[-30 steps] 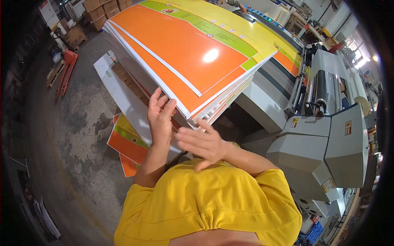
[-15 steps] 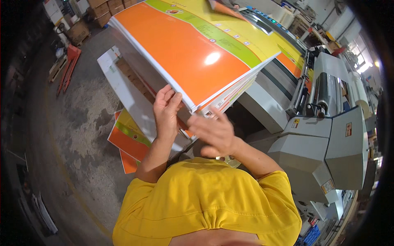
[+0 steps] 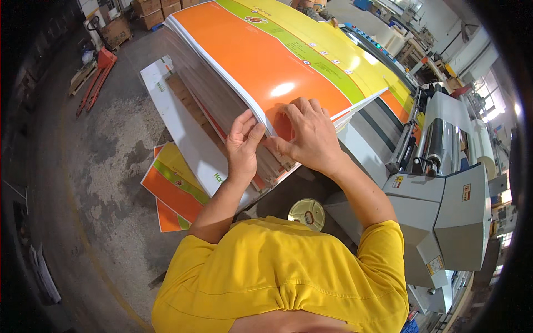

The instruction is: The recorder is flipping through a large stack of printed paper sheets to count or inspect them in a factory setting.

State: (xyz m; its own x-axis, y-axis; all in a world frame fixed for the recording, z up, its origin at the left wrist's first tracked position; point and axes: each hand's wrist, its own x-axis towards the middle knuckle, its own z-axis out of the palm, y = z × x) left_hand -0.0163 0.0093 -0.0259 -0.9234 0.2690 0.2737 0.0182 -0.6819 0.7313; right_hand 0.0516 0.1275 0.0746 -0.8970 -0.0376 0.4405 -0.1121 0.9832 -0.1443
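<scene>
A stack of large glossy printed sheets (image 3: 239, 61), orange, green and yellow, fills the upper middle of the view. At its near-left edge my left hand (image 3: 242, 149) pinches the sheets, thumb and fingers at the border. My right hand (image 3: 312, 136) lies over the near corner, fingers curled on the orange surface and thumb at the edge, close to my left hand. How many sheets lie between the fingers I cannot tell. Below the corner, more layered sheet edges show.
A grey laminating machine with rollers (image 3: 438, 144) stands at the right. Left of the stack lies a long white board (image 3: 183, 122), with loose printed sheets (image 3: 175, 183) on the floor. A round yellowish lid (image 3: 307, 215) sits below my hands. A red pallet jack (image 3: 100, 77) stands far left.
My right hand has moved up from below the corner onto the top sheet. My left hand keeps its hold at the edge. Another person's hand now shows at the far end.
</scene>
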